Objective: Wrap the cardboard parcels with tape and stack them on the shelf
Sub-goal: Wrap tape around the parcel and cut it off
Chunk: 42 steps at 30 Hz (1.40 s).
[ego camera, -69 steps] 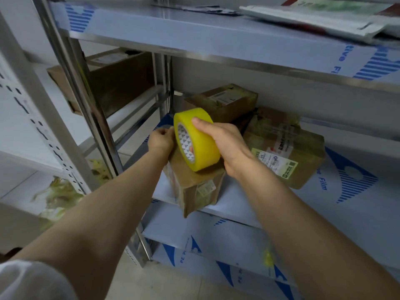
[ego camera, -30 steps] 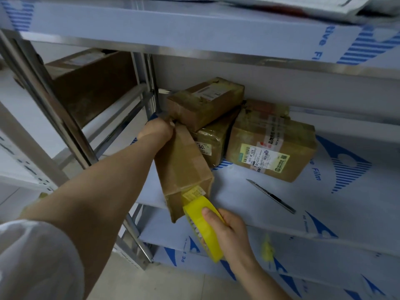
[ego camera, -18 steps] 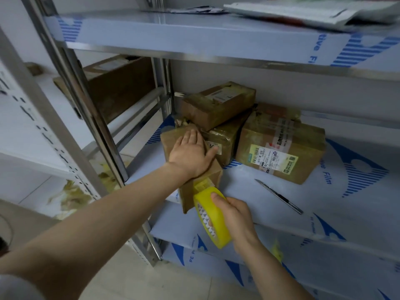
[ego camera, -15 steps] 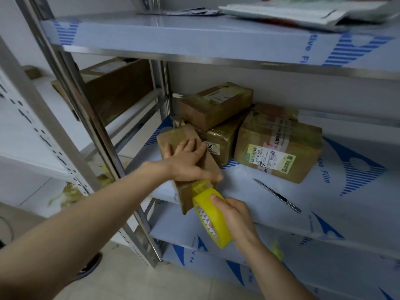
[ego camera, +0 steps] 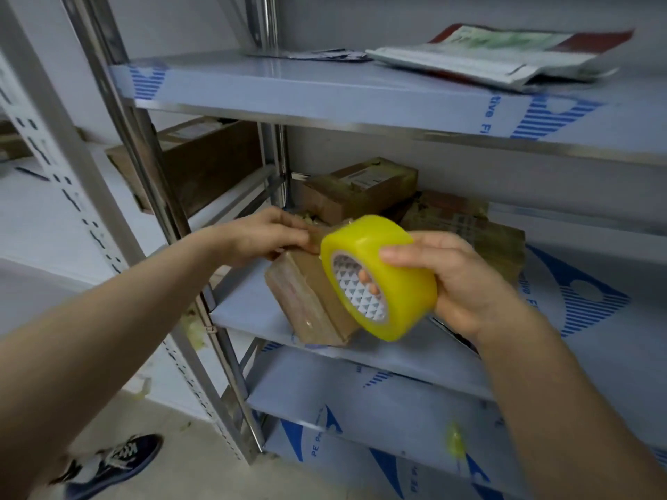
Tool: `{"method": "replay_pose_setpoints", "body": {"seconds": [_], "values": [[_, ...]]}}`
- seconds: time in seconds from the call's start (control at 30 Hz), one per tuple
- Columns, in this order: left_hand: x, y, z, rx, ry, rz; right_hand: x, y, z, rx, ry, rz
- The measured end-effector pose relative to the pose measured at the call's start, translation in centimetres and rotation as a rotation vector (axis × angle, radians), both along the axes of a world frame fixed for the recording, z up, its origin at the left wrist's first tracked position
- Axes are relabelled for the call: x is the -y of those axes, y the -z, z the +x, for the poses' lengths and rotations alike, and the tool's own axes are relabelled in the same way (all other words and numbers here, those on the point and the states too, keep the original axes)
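Yellow tape roll (ego camera: 379, 279) sits in front of the parcel (ego camera: 310, 301), covering the parcel's right side from view. The right hand (ego camera: 458, 279) grasps the roll, thumb over its outer band and fingertips showing through the white, triangle-patterned core.

Blue print on the protective film reads "PE P…" on the lower shelf (ego camera: 317, 442) beneath the parcel, and "tive F" on the top shelf (ego camera: 325, 92) above it. The white label on the stacked box (ego camera: 361, 189) behind the parcel is too blurred to read.

The parcel, brown cardboard under glossy tape, lies tilted on the middle shelf (ego camera: 397, 351), its near end overhanging the front edge. The left hand (ego camera: 267, 240) grips the parcel's far upper end, fingers curled on it. A second taped box (ego camera: 469, 225) stands behind the parcel to the right, partly hidden by the right hand. Flat printed mail bags (ego camera: 487, 55) lie on the top shelf, above and right of the parcel. A dark shoe (ego camera: 115, 460) is on the floor, below and left of it.
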<state>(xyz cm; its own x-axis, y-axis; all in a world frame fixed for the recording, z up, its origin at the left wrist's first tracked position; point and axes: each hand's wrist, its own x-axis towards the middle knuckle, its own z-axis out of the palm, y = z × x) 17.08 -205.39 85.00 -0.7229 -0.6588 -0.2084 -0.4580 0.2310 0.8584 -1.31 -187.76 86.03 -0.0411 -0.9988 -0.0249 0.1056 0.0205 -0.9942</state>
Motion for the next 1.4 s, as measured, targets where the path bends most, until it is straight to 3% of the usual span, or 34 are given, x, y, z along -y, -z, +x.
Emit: {"method": "replay_pose_setpoints", "body": {"seconds": [0.1, 0.23, 0.4, 0.57, 0.77, 1.4], "values": [[0.9, 1.0, 0.2, -0.108, -0.189, 0.066, 3.6, -2.3, 0.9, -0.011, 0.12, -0.039], [1.9, 3.7, -0.4, -0.34, -0.634, 0.059, 8.4, -2.4, 2.9, 0.002, 0.244, 0.003], [3.1, 5.4, -0.8, -0.534, -0.876, 0.215, 11.5, -1.6, 5.2, -0.105, 0.204, 0.045], [4.6, 5.8, -0.9, -0.467, -0.874, 0.163, 11.4, -1.9, 6.7, -0.166, 0.222, 0.044], [5.3, 5.6, -1.3, -0.42, -0.894, 0.124, 8.2, -2.7, 7.3, -0.101, 0.323, 0.035], [5.5, 5.6, -2.5, -0.296, -0.908, 0.032, 1.0, 4.6, 8.7, 0.054, 0.273, 0.187]]}}
